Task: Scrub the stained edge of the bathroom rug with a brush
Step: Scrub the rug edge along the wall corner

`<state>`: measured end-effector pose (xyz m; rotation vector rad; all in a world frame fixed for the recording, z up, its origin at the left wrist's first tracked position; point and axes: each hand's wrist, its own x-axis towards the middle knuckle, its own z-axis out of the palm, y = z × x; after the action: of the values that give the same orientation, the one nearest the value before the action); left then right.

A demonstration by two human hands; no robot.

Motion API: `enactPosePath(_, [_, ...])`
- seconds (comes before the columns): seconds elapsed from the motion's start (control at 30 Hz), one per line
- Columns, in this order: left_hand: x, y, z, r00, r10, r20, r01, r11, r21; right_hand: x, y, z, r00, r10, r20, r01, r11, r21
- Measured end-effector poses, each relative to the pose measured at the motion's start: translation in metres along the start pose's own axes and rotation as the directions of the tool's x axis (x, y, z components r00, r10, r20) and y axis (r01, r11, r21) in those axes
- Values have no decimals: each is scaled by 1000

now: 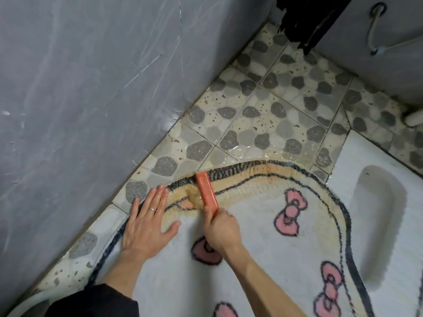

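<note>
While my left hand (pixel 146 221) lay flat on the rug (pixel 251 236), my right hand (pixel 220 229) gripped the brush (pixel 206 191); its long axis ran toward eleven o'clock across the stained edge (pixel 240 173).

wet pebble-patterned tile floor (pixel 263 124), rug (pixel 263 248) lying on it

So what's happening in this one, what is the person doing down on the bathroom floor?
A person is scrubbing a rug laid on the wet pebble-pattern floor. The right hand grips an orange brush, whose bristles sit on the rug's yellowish stained edge near the wall. The left hand lies flat beside the brush, fingers straight, pressing the rug down. The border looks discoloured on both sides of the brush.
</note>
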<state>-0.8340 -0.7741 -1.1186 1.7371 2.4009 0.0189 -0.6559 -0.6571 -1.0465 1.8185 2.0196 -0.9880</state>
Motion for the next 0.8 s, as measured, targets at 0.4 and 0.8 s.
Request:
enactPosePath(0.4, [1, 0, -3, 998, -6, 60, 6, 1000, 8, 8, 27, -27, 998, 18, -65, -20, 999, -35])
enactPosePath(0.8, [-61, -38, -11, 955, -281, 90, 286, 957, -42, -61, -36, 50, 879, -408, 248, 456, 871, -184])
